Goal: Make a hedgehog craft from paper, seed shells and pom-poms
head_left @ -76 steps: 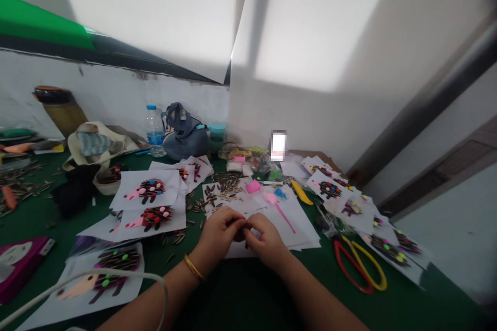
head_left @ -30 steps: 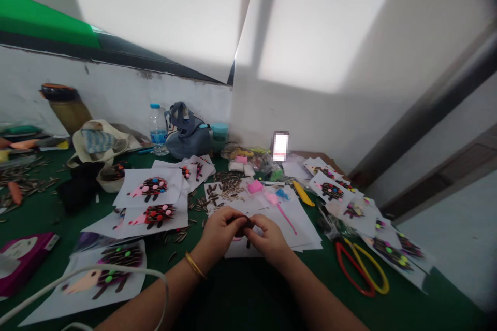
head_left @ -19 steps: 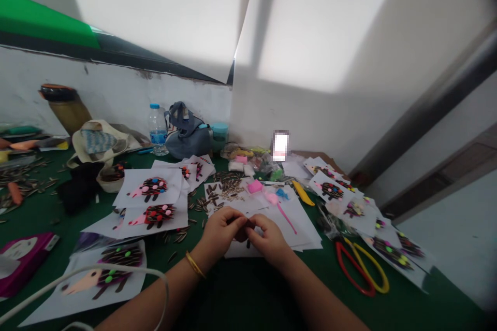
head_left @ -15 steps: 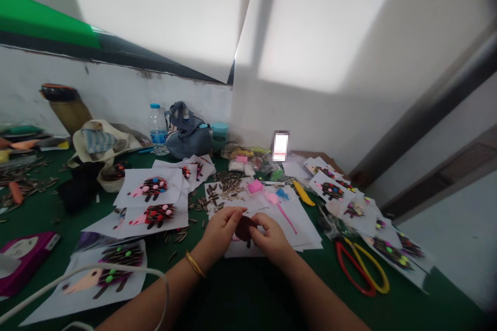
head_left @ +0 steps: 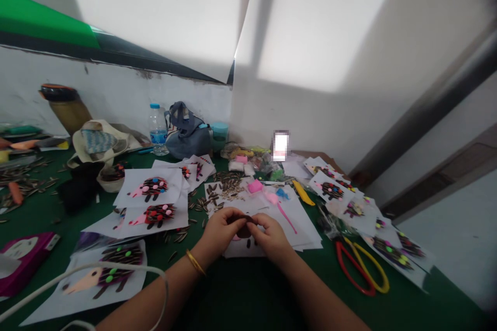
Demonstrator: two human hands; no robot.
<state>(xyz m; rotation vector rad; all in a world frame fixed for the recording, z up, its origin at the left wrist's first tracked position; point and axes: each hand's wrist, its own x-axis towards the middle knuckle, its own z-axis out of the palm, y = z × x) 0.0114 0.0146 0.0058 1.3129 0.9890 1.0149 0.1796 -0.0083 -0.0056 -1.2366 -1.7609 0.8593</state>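
A flat dark brown piece (head_left: 244, 230), perhaps clay, is pinched at its edges between both hands. My left hand (head_left: 224, 228) has thumb and fingers closed on its left side, and my right hand (head_left: 268, 235) grips the right side. Beneath them lies a white paper (head_left: 243, 251) with a bit of pink and dark marks, partly hidden by the hands. Sunflower seeds (head_left: 229, 186), a pink block (head_left: 255, 186), a pink strip (head_left: 288, 219) and a blue lump (head_left: 282, 194) lie just beyond the hands.
Papers with seed-covered hedgehogs lie left (head_left: 153, 188) and right (head_left: 355, 209). Red-and-yellow-handled scissors (head_left: 361, 271) are at the right, near a yellow tool (head_left: 303, 193). A white cable (head_left: 128, 268) crosses the left forearm. A bottle (head_left: 158, 131) and bag (head_left: 188, 137) stand by the wall.
My fingers have shifted on the brown piece, with both thumbs now nearer each other at its upper part. The surrounding objects look the same.
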